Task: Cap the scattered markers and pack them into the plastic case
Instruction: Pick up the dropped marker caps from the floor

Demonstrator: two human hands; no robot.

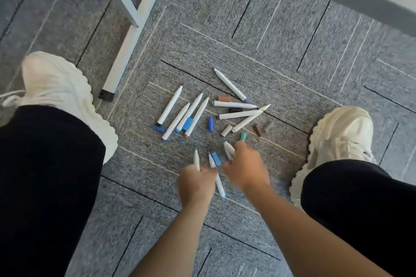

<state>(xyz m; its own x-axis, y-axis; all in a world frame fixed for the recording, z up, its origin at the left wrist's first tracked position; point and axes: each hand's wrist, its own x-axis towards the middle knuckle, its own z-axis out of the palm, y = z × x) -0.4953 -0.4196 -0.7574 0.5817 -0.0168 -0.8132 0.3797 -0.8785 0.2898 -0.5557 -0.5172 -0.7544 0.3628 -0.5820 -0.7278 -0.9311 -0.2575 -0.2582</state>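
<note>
Nearest, two bare forearms reach down between knees in dark trousers [45, 186]. The left hand [195, 183] is curled round a teal-tipped marker [197, 159], its tip pointing away. The right hand [246, 167] grips a green-tipped marker [229, 150] the same way. Between the two hands a light-blue marker [219, 184] lies on the carpet floor [281, 63], with a blue cap [216, 158] beside its far end. A green cap [243, 136] sits just beyond the right hand's fingers; whether they touch it I cannot tell.

Farther out, the rest of the uncapped markers lie scattered on the carpet. To the left, four white markers [179, 119] lie side by side, slanting far-right, with a mid-blue cap [188, 123] among them and a dark blue cap [158, 128] at their near-left end. To the right, three more markers [238, 114] cross one another, with loose caps around them: a brown cap [223, 98], a black cap [235, 110] and a white cap [226, 130]. A blue-ended marker [229, 84] lies farthest.

A white shoe [58, 87] stands at the left, another shoe [342, 139] at the right. A white furniture leg [132, 36] rises at the far left.
</note>
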